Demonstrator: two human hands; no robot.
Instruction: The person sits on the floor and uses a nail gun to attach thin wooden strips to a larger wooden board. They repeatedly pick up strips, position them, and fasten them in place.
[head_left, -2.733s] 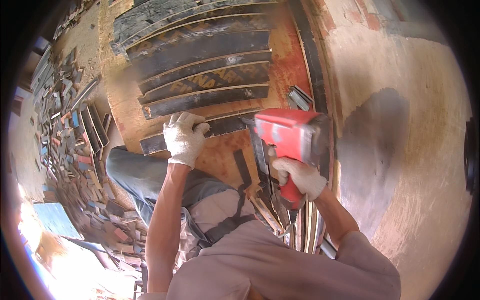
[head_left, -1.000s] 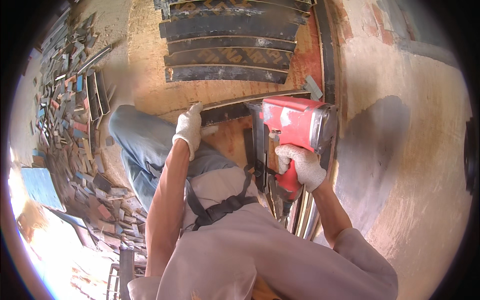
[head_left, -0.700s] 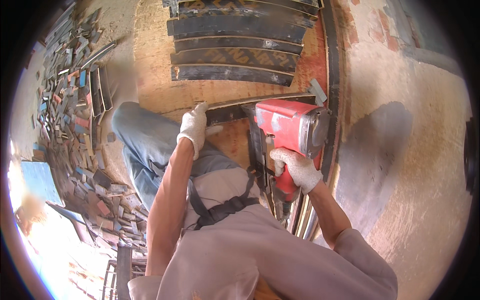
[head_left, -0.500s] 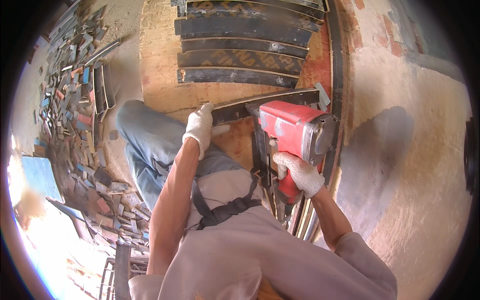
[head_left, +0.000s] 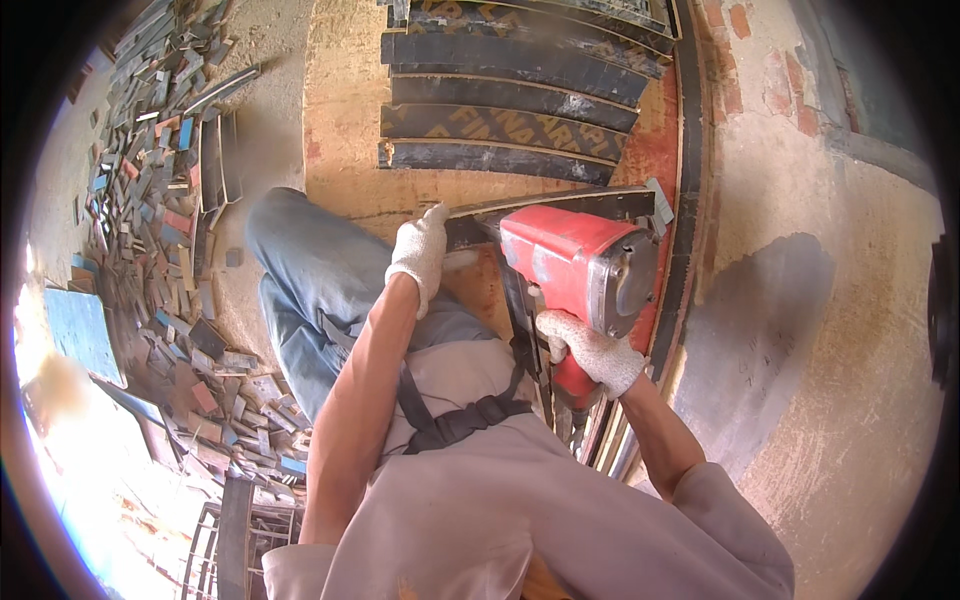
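Observation:
My left hand, in a white knit glove, is closed around the left end of a dark-faced plywood strip. The strip lies crosswise in front of me. My gloved right hand is wrapped round the handle of a red nail gun. The gun's nose points left, over the strip and close to my left hand. Its body hides part of the strip, and I cannot tell whether the nose touches it.
Several dark plywood strips lie in rows on a wooden board ahead. Long dark rails run along its right side, beside a worn wall. Scattered offcuts cover the floor at left, near a blue panel.
The nail gun has shifted left along the strip, toward my left hand. My left hand keeps its grip on the strip's end. The whole view has moved slightly.

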